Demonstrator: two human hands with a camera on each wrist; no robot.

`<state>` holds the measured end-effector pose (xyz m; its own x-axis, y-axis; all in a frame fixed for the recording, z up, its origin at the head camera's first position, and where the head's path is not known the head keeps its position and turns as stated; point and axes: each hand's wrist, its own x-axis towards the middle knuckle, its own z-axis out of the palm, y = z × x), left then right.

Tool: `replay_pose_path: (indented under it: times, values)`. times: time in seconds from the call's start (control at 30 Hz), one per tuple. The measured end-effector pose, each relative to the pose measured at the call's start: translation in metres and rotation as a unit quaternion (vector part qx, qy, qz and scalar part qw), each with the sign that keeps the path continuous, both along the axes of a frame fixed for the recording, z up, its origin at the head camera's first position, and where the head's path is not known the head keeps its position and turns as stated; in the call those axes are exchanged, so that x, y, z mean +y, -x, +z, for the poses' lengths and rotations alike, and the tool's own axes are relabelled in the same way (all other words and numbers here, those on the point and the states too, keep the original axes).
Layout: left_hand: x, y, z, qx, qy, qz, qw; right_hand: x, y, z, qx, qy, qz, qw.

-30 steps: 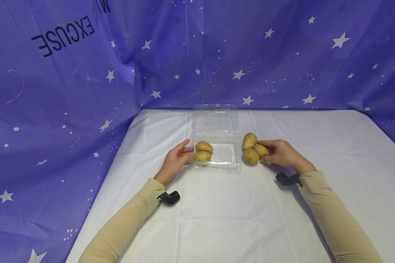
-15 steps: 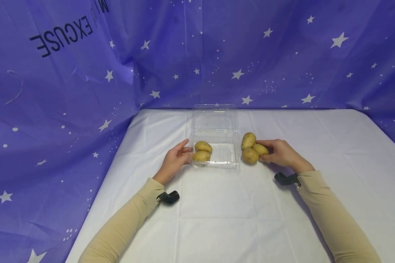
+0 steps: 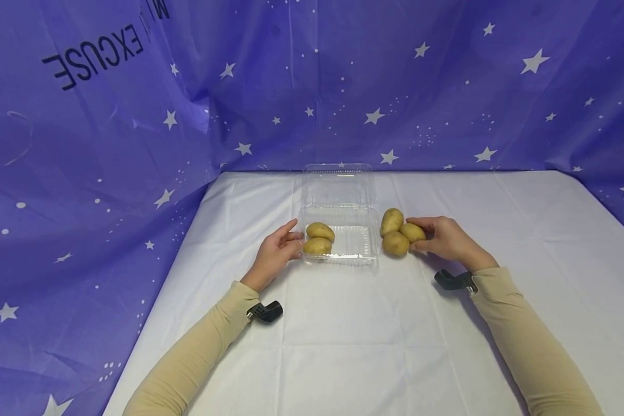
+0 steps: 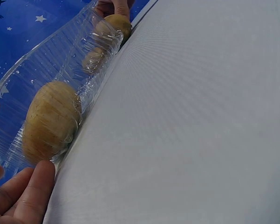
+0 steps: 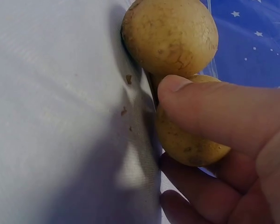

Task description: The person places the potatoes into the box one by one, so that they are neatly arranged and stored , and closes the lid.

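A clear plastic clamshell box [image 3: 355, 254] lies with its lid [image 3: 338, 188] folded back. Inside, at its left end, are two potatoes, one nearer [image 3: 317, 247] and one farther [image 3: 320, 231]. My left hand [image 3: 277, 254] touches the box's left side; in the left wrist view its fingertips [image 4: 44, 172] lie against the plastic. Right of the box, three more potatoes sit close together. My right hand [image 3: 449, 242] holds the rightmost potato [image 3: 413, 233] between thumb [image 5: 195, 100] and curled fingers. The front potato [image 3: 396, 244] and the back potato [image 3: 392, 222] sit beside it.
A white cloth [image 3: 353, 335] covers the table. Blue fabric with white stars [image 3: 374, 69] hangs behind and at the left. Small brown specks [image 5: 128, 79] lie on the cloth near the right hand. A black device [image 3: 265, 312] is strapped at each wrist.
My right hand and the potato it holds have shifted very slightly to the right. My left hand, the box and the other potatoes stay in place; the head view has drifted a little.
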<state>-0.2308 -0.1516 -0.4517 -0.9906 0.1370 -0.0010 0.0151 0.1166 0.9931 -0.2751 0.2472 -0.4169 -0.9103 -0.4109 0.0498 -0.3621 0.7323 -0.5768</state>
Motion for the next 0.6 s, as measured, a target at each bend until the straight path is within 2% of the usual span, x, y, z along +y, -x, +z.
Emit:
replay_pose_path:
  times: [0.27,0.6]
  values:
    - [-0.0015,-0.0002,0.0013,0.004,-0.002,0.001,1.0000,-0.0006,0.0016,0.0034,-0.001,0.003,-0.003,1.0000]
    - [-0.0011,0.0009,-0.0022,0.000,-0.007,-0.001,1.0000,0.0026,0.0012,0.0005,-0.004,0.011,-0.001,0.9999]
